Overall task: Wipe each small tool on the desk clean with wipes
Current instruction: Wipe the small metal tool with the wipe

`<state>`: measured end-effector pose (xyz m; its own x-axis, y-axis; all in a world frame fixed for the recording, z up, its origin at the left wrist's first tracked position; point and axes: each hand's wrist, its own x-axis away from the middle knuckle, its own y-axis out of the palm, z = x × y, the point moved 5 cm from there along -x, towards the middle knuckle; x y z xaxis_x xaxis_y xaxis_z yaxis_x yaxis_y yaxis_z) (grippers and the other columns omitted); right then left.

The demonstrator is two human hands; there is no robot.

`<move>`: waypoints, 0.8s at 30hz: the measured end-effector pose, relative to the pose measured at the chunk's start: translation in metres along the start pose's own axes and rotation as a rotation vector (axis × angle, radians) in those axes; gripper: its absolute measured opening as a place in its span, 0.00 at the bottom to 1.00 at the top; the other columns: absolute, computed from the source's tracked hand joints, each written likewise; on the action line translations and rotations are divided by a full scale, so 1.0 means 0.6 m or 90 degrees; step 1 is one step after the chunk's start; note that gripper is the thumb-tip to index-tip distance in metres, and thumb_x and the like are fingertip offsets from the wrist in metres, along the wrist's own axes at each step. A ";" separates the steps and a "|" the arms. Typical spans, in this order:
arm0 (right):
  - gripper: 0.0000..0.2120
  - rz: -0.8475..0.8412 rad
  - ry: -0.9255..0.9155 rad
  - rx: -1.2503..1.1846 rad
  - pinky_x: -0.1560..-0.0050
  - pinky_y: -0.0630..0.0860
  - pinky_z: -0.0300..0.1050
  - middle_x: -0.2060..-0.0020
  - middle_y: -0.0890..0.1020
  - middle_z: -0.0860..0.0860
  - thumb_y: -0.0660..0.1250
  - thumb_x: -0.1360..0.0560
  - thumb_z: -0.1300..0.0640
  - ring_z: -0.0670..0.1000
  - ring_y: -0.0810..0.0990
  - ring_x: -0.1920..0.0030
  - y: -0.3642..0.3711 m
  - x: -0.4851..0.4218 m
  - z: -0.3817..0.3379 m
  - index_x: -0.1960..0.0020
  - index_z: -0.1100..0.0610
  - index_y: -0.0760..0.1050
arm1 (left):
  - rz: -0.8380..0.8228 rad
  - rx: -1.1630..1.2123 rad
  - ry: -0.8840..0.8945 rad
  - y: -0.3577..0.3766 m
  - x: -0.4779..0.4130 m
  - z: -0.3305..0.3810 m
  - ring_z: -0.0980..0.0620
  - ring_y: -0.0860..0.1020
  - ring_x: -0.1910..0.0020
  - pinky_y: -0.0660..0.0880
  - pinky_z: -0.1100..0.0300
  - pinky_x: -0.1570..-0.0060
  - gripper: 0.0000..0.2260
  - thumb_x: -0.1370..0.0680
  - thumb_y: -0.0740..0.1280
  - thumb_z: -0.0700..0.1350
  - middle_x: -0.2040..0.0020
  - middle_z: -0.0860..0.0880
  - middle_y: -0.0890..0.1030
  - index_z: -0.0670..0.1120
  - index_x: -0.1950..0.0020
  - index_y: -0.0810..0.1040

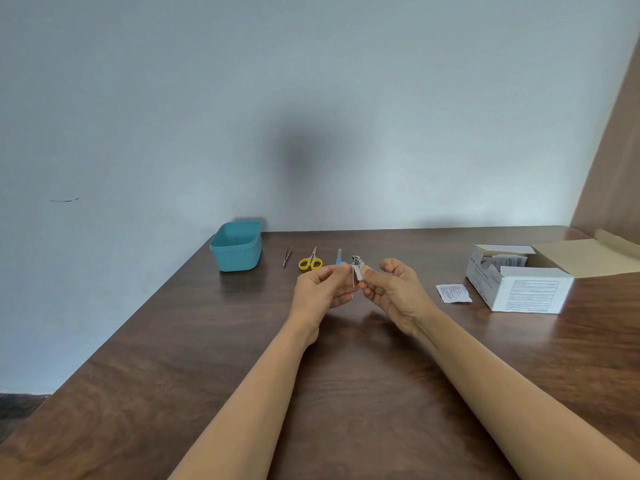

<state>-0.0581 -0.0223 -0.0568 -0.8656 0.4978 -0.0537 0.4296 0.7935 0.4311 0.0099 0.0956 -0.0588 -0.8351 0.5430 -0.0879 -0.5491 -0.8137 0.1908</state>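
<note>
Above desk (346,375) centre, nail clipper (356,270) pinched between left hand (322,289), right hand (394,292).

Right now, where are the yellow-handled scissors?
In the head view, the scissors lie on the desk left of centre, between the tweezers and the blue-handled file, just beyond the left hand.

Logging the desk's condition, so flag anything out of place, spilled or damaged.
Nothing looks spilled or damaged. Only one wipe packet lies loose on the desk, beside the open box rather than in it. The tweezers, scissors and file lie in a neat row.
</note>
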 end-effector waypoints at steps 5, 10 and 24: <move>0.17 -0.048 0.006 0.037 0.66 0.76 0.38 0.68 0.80 0.56 0.68 0.26 0.68 0.49 0.76 0.70 0.010 0.002 0.003 0.58 0.54 0.61 | -0.054 -0.007 -0.012 -0.002 -0.003 -0.003 0.56 0.81 0.51 0.78 0.63 0.52 0.09 0.21 0.66 0.47 0.48 0.50 0.85 0.45 0.47 0.84; 0.16 -0.081 0.013 0.079 0.65 0.75 0.39 0.70 0.79 0.55 0.68 0.26 0.68 0.49 0.75 0.70 0.016 0.005 0.007 0.58 0.54 0.62 | -0.082 0.054 -0.027 -0.004 -0.001 0.002 0.55 0.80 0.53 0.75 0.59 0.44 0.08 0.21 0.65 0.43 0.56 0.52 0.85 0.48 0.54 0.83; 0.17 -0.102 -0.025 0.107 0.67 0.74 0.38 0.70 0.79 0.55 0.68 0.27 0.69 0.50 0.75 0.70 0.024 0.007 0.011 0.61 0.53 0.62 | -0.064 0.146 -0.036 -0.008 -0.006 0.000 0.58 0.80 0.61 0.75 0.63 0.53 0.09 0.20 0.64 0.42 0.60 0.52 0.85 0.45 0.55 0.82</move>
<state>-0.0540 -0.0063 -0.0570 -0.9168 0.3721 -0.1454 0.3278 0.9087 0.2584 0.0156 0.0973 -0.0594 -0.7705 0.6341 -0.0645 -0.6020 -0.6907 0.4007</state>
